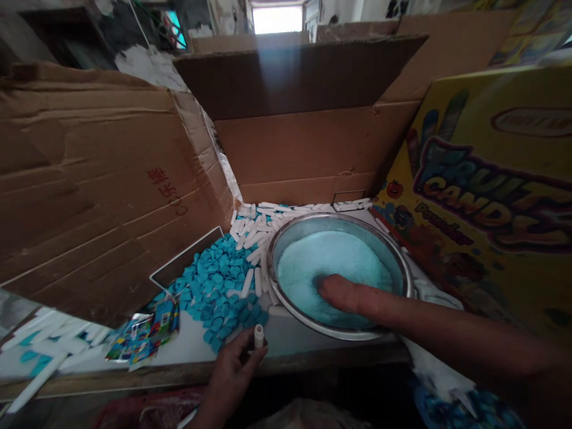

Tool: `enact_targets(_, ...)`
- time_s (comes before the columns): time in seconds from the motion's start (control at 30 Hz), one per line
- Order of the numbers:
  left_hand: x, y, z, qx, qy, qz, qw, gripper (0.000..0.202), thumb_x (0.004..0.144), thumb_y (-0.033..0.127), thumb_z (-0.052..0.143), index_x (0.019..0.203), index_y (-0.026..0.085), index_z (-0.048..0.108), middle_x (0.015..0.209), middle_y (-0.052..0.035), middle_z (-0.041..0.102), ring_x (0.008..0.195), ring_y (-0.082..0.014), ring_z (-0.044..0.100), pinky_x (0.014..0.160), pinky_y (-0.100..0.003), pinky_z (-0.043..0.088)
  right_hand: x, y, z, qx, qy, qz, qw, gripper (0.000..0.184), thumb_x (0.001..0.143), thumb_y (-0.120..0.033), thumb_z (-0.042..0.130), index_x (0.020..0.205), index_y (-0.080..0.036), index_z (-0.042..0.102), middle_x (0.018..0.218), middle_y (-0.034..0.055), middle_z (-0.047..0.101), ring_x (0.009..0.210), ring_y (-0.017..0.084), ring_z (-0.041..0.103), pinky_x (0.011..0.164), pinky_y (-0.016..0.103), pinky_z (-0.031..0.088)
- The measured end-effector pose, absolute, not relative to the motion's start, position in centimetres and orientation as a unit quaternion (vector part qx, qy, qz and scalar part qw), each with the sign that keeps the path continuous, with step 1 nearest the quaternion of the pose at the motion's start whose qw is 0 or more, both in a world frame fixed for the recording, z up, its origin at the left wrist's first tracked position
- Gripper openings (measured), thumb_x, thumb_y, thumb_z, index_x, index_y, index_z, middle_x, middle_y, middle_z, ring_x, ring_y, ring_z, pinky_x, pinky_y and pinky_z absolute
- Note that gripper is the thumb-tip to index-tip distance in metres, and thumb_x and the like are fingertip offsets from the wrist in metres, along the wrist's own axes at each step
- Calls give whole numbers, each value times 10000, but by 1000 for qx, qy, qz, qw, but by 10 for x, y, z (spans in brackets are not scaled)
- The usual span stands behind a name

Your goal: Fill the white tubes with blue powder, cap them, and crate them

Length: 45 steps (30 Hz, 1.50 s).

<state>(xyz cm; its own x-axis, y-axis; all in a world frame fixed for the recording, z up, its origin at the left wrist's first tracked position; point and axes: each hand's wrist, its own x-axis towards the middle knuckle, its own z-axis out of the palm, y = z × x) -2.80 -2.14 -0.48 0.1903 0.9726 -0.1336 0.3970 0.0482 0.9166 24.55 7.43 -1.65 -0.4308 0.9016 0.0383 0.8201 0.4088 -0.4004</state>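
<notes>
My left hand (236, 363) pinches a small white plastic tube (258, 335) upright at the table's front edge, its open mouth facing up. My right hand (338, 292) reaches into a wide metal bowl (286, 307) of pale blue powder (333, 253). Its fingers are curled together, with the tips partly hidden at the powder; a dark bluish spot shows there, too unclear to name. Left of the bowl lies a heap of blue plastic caps (214, 268). White tubes (252, 238) are scattered behind the caps and along the bowl's left side.
Brown cardboard walls (308, 149) enclose the back and left. A yellow printed candy carton (482, 179) stands at the right. Shiny printed sachets (149, 330) lie front left, with more white tubes (53, 339) beyond them. White cloth or plastic (438, 295) sits right of the bowl.
</notes>
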Motion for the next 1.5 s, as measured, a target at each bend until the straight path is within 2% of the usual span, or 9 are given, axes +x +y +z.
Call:
enact_targets(0.13, -33, -24, -7, 617, 557, 317, 456, 291, 736, 441, 546, 800, 167, 622, 745, -52, 635, 723, -204, 578, 657, -262, 463, 225, 70, -17, -475, -849, 210, 101, 255, 649, -10, 492, 502, -211, 548, 613, 47, 619, 585, 164, 533, 602, 295, 397)
enact_targets(0.3, -39, -25, -18, 604, 568, 334, 448, 323, 720, 469, 566, 832, 174, 637, 751, -39, 643, 710, -190, 579, 655, -252, 468, 219, 76, -10, -441, -852, 255, 119, 131, 639, -76, 543, 647, -177, 627, 698, 23, 647, 667, 180, 577, 623, 271, 432)
enact_targets(0.4, -40, -25, -24, 594, 576, 338, 449, 371, 702, 498, 573, 851, 165, 644, 758, -46, 649, 716, -196, 581, 651, -253, 473, 228, 80, -3, -438, -850, 263, 125, 170, 645, -96, 548, 758, -169, 653, 764, 14, 662, 712, 169, 595, 657, 254, 448)
enact_targets(0.73, -37, -27, -19, 591, 570, 338, 460, 336, 702, 469, 597, 841, 168, 648, 779, -48, 659, 755, -200, 598, 689, -254, 484, 243, 68, 1, -496, -852, 168, 20, 275, 610, 45, 475, 544, -195, 594, 661, 68, 635, 605, 172, 547, 598, 293, 397)
enact_targets(0.9, -40, -27, -18, 577, 587, 337, 457, 382, 667, 516, 615, 814, 166, 659, 748, -46, 657, 726, -200, 595, 641, -248, 488, 226, 68, -1, -453, -869, 199, 22, 238, 643, 8, 480, 661, -174, 632, 772, 74, 652, 677, 172, 549, 625, 276, 393)
enact_targets(1.0, -39, -28, -15, 580, 587, 332, 457, 371, 674, 512, 608, 794, 163, 650, 734, -44, 654, 719, -199, 591, 646, -252, 485, 225, 77, 1, -435, -871, 227, 30, 170, 629, -40, 534, 701, -153, 639, 755, 49, 649, 695, 173, 558, 626, 253, 399)
enact_targets(1.17, -28, -24, 4, 573, 569, 363, 464, 355, 680, 502, 603, 775, 163, 644, 734, -44, 649, 697, -194, 583, 629, -252, 473, 236, 83, 8, -444, -863, 233, 52, 218, 650, -50, 499, 783, -132, 652, 746, 33, 651, 666, 157, 562, 607, 228, 398)
enact_targets(1.37, 2, 0, 28, 585, 495, 388, 513, 341, 705, 432, 603, 924, 172, 621, 837, -50, 655, 713, -175, 570, 629, -255, 473, 251, 78, 21, -444, -868, 211, 69, 214, 667, -59, 499, 807, -124, 648, 777, 58, 661, 677, 170, 573, 607, 235, 399)
enact_targets(1.5, 29, 17, 36, 608, 458, 389, 520, 292, 745, 377, 562, 943, 166, 597, 812, -28, 634, 668, -145, 541, 611, -242, 457, 264, 72, 28, -450, -876, 166, 55, 219, 685, -75, 498, 836, -140, 642, 822, 72, 668, 737, 195, 595, 644, 256, 415)
